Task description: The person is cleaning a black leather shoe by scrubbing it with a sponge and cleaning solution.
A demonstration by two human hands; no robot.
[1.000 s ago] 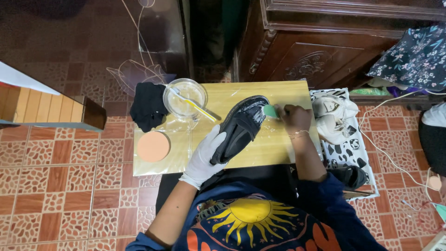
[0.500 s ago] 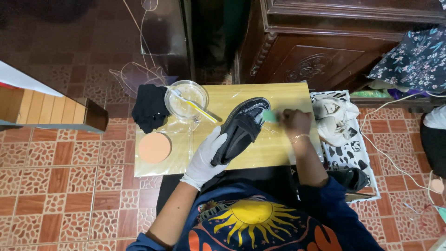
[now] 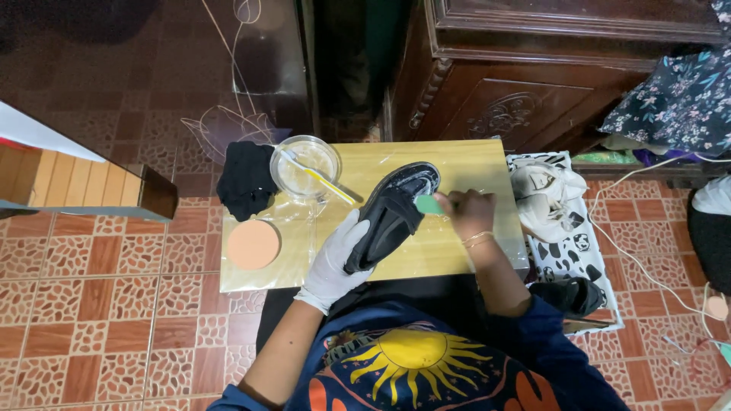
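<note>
A black shoe (image 3: 394,207) lies tilted on a small wooden table (image 3: 472,166) covered with clear plastic. My left hand (image 3: 341,257), in a white glove, grips the shoe's heel end. My right hand (image 3: 467,213), bare with bracelets on the wrist, holds a small green sponge (image 3: 429,204) pressed against the shoe's side near the wet, soapy toe.
A glass bowl (image 3: 305,167) with a yellow toothbrush stands at the table's back left, beside a black cloth (image 3: 245,179) and a round peach sponge (image 3: 253,243). White shoes (image 3: 544,195) sit in a patterned basket at right; a dark wooden cabinet (image 3: 563,76) stands behind.
My right hand and the green sponge have shifted slightly along the shoe's side near the toe. The left hand keeps its grip on the heel.
</note>
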